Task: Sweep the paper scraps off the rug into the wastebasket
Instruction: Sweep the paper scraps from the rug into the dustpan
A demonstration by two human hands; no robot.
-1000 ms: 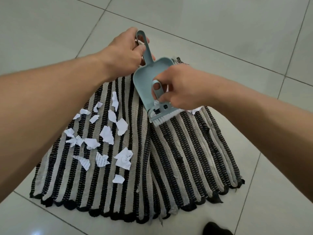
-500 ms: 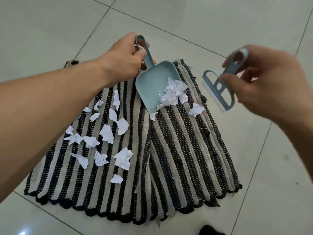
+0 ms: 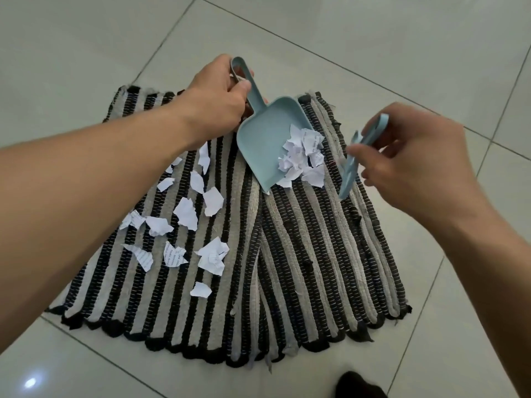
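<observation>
A black-and-grey striped rug (image 3: 316, 254) lies on the tiled floor. My left hand (image 3: 218, 93) grips the handle of a pale blue dustpan (image 3: 261, 139) whose lip rests on the rug. A heap of white paper scraps (image 3: 301, 156) sits at the pan's mouth, partly inside, partly on the rug. Several more scraps (image 3: 186, 214) are scattered over the rug's left half. My right hand (image 3: 416, 165) holds a small pale blue brush (image 3: 352, 165) edge-on, lifted just right of the heap. No wastebasket is in view.
Glossy grey floor tiles (image 3: 373, 38) surround the rug on all sides. A dark shape (image 3: 359, 386) shows at the bottom edge, below the rug's fringe.
The brush left the pan after pushing scraps in, swung out to the right, then came back down closer to the heap. The stray scrap beside the pan now lies against the heap.
</observation>
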